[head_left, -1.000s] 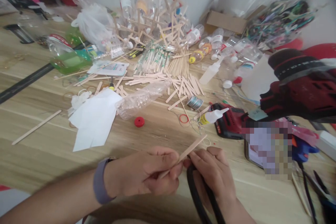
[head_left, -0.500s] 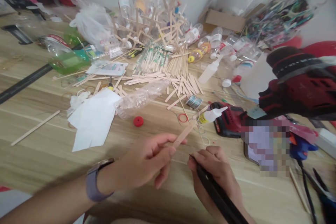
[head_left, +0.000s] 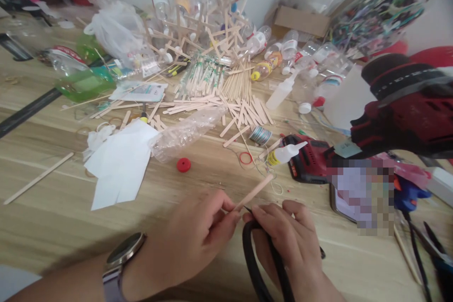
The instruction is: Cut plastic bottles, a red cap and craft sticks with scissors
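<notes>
My left hand [head_left: 198, 226], with a watch on its wrist, pinches a flat wooden craft stick [head_left: 255, 191] between thumb and fingers. The stick slants up to the right above the table. My right hand [head_left: 288, 233] grips black-handled scissors [head_left: 249, 245], their big loop toward me and the dark pointed tip sticking out past the fingers. That tip is at the stick's lower end, close to my left fingertips; whether it touches the wood I cannot tell. Most of the blades are hidden in my palm. Beyond the hands lie a red bottle cap [head_left: 183, 164] and a glue bottle [head_left: 286, 154].
Loose craft sticks [head_left: 247, 113], bamboo skewers [head_left: 238, 82] and plastic bottles [head_left: 260, 41] crowd the back. A crumpled clear bottle [head_left: 187, 134] and white paper [head_left: 122, 165] lie left of centre. At right are a red-black power drill [head_left: 399, 118], a phone [head_left: 348, 193] and a thread spool [head_left: 261, 135].
The scissors have turned so that their loop handle shows, and their tip has moved up to the stick. My hands have come closer together, and the left fingers have closed into a tighter pinch.
</notes>
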`<state>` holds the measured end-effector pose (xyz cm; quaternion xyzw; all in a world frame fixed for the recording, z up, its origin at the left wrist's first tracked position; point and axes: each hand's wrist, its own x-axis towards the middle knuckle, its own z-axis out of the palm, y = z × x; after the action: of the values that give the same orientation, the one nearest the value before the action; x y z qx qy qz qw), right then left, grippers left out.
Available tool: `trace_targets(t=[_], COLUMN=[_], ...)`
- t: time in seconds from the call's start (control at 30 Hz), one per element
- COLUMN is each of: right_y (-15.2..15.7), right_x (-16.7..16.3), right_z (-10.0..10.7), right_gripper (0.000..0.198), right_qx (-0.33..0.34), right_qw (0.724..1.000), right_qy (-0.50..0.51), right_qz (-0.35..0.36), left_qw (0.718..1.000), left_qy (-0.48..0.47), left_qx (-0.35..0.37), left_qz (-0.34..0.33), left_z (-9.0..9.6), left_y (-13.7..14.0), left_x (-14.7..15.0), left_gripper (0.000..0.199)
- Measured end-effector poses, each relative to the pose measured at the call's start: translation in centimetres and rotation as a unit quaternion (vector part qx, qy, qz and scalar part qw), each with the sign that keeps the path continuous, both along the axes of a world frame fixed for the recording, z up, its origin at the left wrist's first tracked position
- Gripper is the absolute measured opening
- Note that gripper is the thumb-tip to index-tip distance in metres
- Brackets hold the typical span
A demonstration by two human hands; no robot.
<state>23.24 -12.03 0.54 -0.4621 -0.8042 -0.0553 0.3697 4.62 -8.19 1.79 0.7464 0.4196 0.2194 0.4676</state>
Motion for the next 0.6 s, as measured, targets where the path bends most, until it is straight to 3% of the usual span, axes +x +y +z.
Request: trace_targets(t=[0.4, 0.5, 0.6], right_y=[0.12, 0.21, 0.28], right_x=[0.29, 0.06, -0.23], right_z=[-0.10, -0.12, -0.09], right_gripper=[0.019, 0.022, 0.021], right_qx=[0.003, 0.001, -0.022], right_qw=[0.998, 0.998, 0.999], right_qy=[-0.065, -0.065, -0.022], right_qz=[-0.002, -0.012, -0.015], left_qw=[0.987, 0.968, 0.929], left_qy=[0.072, 0.109, 0.113], left_qx=[0.143, 0.225, 0.345], left_qz=[-0.003, -0.034, -0.071], left_z=[-0.06, -0.03, -0.39], left_y=[-0.09, -0.18, -0.26], left_x=[0.09, 0.13, 0.04], left_gripper=[0.021, 0.022, 0.025])
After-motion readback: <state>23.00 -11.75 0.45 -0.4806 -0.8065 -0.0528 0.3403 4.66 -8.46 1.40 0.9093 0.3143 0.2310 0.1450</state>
